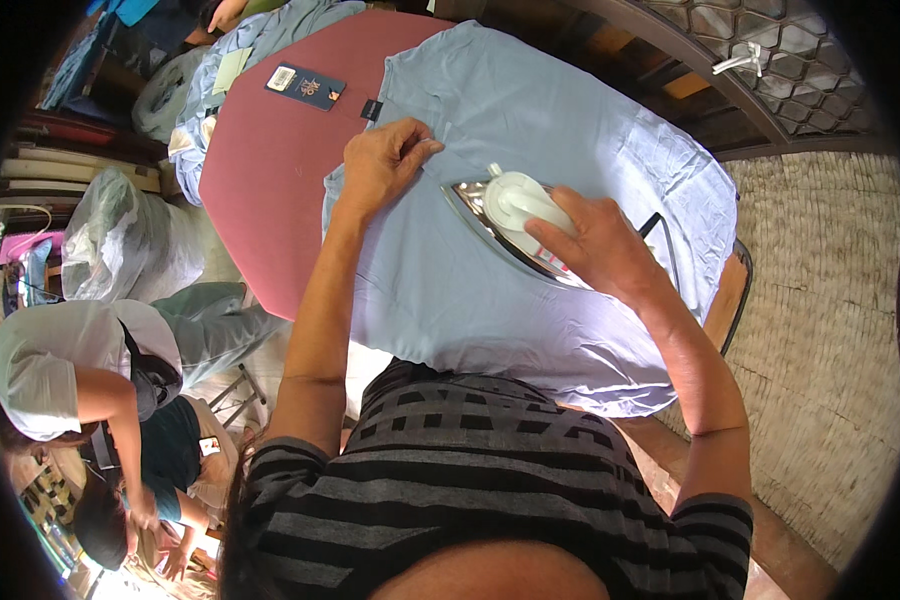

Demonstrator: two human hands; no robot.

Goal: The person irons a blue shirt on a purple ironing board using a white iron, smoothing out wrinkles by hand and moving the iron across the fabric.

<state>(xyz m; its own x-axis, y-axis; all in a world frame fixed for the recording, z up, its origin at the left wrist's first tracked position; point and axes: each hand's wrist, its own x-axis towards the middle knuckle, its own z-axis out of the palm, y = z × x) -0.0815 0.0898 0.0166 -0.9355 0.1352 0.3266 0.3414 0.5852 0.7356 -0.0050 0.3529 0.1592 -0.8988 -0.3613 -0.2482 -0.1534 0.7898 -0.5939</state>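
A light blue garment (450,270) lies spread over a red-covered ironing board (270,190). My right hand (600,245) is wrapped round the handle of a white iron (515,200), whose metal soleplate rests on the cloth with its tip toward my left hand. My left hand (385,165) pinches the garment near its left edge; the fingertips are closed on the fabric. Beyond that hand a dark hang tag (306,87) lies on the red cover, and a small black label (371,110) sits at the garment's edge.
Piled clothes (235,70) lie past the board's far left end. A clear plastic bag (120,235) stands at left. Two people are nearby at lower left, one in a white shirt (80,355). A dark metal grille (800,80) stands at far right.
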